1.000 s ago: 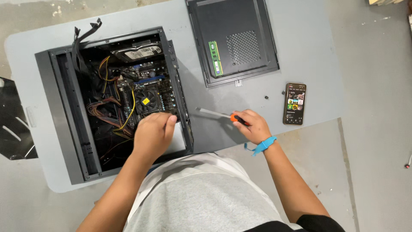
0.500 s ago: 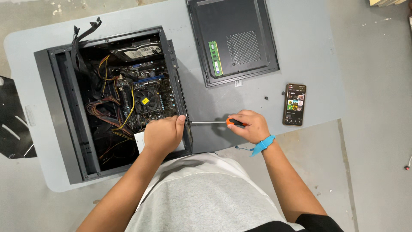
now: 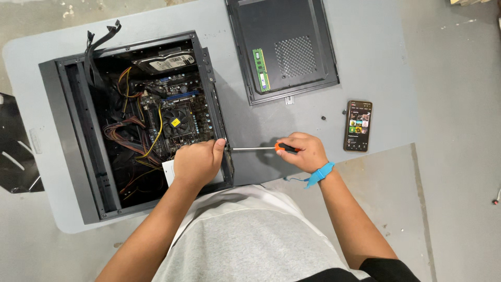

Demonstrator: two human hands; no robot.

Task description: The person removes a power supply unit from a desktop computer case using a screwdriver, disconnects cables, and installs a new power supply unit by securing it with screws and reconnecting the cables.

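Observation:
An open black computer case (image 3: 78, 136) lies on its side on a grey table (image 3: 365, 68), its motherboard, fan and coloured cables showing. My left hand (image 3: 197, 162) rests inside the case at its right wall, over a white part, thumb on the wall's edge. My right hand (image 3: 302, 151), with a blue strap on the wrist, is closed on an orange-handled screwdriver (image 3: 255, 149). The shaft lies level and its tip meets the case's right wall by my left thumb.
The black side panel (image 3: 308, 31) lies at the back of the table with a green memory stick (image 3: 260, 69) on it. A lit phone (image 3: 358, 125) sits right of my right hand, a small screw (image 3: 323, 118) close by. Bare concrete floor surrounds the table.
My right hand has lifted the screwdriver off the table and brought its tip left against the case wall. My left hand has slid right to the wall's edge.

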